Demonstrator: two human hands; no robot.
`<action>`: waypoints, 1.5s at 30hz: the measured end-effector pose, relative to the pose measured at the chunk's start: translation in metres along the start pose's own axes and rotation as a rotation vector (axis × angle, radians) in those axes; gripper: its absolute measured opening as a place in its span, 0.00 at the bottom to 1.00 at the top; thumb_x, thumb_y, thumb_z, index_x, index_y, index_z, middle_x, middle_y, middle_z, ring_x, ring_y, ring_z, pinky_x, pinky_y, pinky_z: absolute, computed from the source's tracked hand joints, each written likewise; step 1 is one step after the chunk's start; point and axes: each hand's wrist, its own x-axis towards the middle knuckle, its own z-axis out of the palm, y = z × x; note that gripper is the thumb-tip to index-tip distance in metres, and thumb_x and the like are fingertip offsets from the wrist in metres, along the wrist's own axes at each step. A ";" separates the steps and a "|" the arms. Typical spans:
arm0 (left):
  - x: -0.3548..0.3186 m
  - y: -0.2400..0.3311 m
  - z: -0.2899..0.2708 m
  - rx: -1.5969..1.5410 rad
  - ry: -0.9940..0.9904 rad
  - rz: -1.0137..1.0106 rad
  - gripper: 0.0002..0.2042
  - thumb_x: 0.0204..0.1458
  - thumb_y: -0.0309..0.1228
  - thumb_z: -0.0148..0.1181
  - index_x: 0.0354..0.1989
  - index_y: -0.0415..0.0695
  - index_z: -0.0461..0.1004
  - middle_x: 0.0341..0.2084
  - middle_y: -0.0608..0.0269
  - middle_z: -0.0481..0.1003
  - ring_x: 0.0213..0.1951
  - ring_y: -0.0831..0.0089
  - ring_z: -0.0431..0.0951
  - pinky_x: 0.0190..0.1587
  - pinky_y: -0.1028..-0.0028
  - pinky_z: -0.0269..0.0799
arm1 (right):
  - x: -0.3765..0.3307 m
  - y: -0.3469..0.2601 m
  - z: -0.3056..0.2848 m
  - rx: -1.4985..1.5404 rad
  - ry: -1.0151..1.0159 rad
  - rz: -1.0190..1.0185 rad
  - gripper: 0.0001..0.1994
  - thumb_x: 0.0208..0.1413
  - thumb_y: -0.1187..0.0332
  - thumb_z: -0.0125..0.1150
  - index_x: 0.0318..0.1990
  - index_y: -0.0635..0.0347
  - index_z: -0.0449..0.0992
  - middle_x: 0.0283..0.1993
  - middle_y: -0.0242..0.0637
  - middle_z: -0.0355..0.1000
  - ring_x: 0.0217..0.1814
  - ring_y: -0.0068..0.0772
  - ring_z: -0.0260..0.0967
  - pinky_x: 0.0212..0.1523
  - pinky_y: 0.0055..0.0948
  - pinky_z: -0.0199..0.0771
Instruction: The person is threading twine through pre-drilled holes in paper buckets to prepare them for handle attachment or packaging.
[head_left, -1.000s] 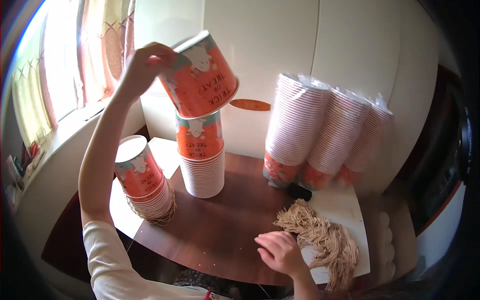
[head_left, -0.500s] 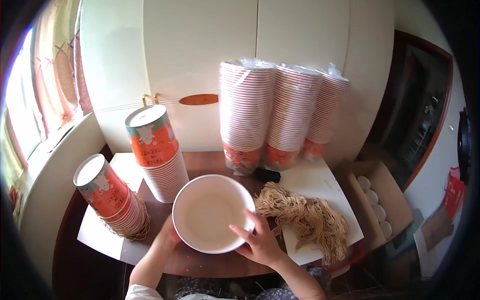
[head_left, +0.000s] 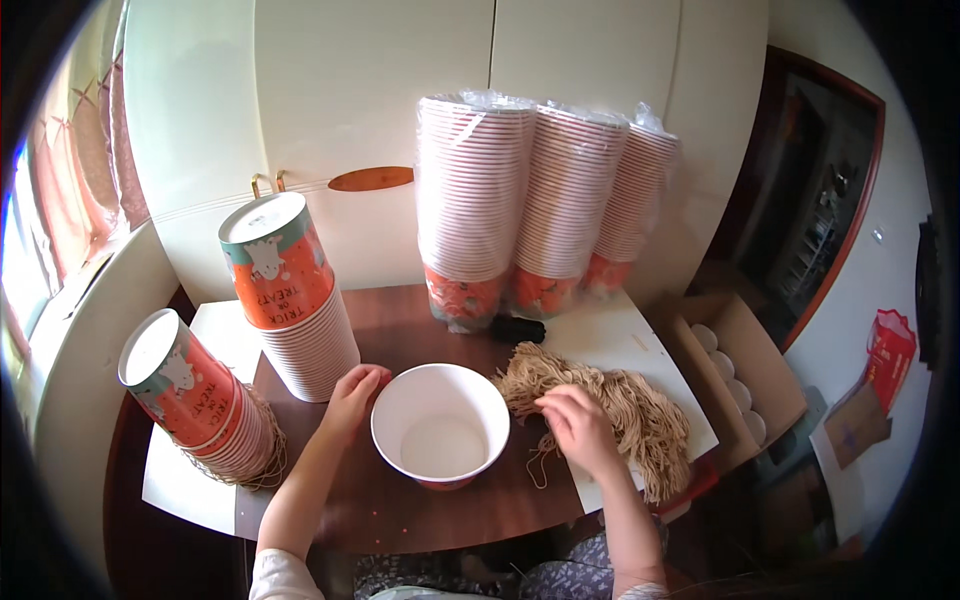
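Note:
A white-lined paper bucket (head_left: 440, 415) stands on the brown tabletop before me, its wide mouth up and nothing inside. Beside its left rim, my left hand (head_left: 352, 400) has its fingers bunched together; whether they pinch anything is hidden. My right hand (head_left: 583, 430) is over the left part of a bundle of tan cords (head_left: 640, 425), fingertips pinched together on what looks like a cord. Below it, a loose strand (head_left: 540, 470) curls on the table.
Upside-down stacks of orange printed buckets stand on the left, one taller (head_left: 285, 290) and one with cords around its base (head_left: 205, 400). Wrapped bucket stacks (head_left: 475, 200) rise at the back. A black object (head_left: 518, 329) lies before them. Right of the table sits a cardboard box (head_left: 775, 400) holding round white items.
Both hands have let go of the bucket, which now stands more upright on the table. My right hand has moved right to the cords; my left has shifted up beside the rim.

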 end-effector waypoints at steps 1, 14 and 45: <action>0.005 0.000 0.001 -0.005 -0.004 -0.001 0.11 0.56 0.33 0.46 0.37 0.37 0.70 0.30 0.64 0.72 0.34 0.78 0.71 0.39 0.79 0.68 | -0.001 0.013 -0.001 -0.085 -0.023 0.005 0.06 0.43 0.75 0.57 0.31 0.55 0.75 0.36 0.31 0.69 0.36 0.33 0.68 0.36 0.32 0.66; 0.016 0.036 0.024 0.388 -0.311 0.152 0.12 0.51 0.32 0.55 0.40 0.37 0.70 0.32 0.62 0.73 0.33 0.77 0.72 0.37 0.76 0.69 | -0.015 0.049 0.028 -0.436 0.021 0.023 0.03 0.39 0.71 0.62 0.24 0.51 0.78 0.30 0.23 0.72 0.37 0.25 0.64 0.39 0.30 0.56; 0.008 0.034 0.098 1.319 -0.623 0.721 0.11 0.40 0.26 0.52 0.34 0.43 0.73 0.27 0.59 0.74 0.32 0.61 0.75 0.38 0.65 0.70 | -0.003 -0.035 0.018 0.426 -0.316 0.439 0.17 0.45 0.66 0.56 0.43 0.62 0.69 0.30 0.44 0.72 0.31 0.38 0.72 0.32 0.31 0.70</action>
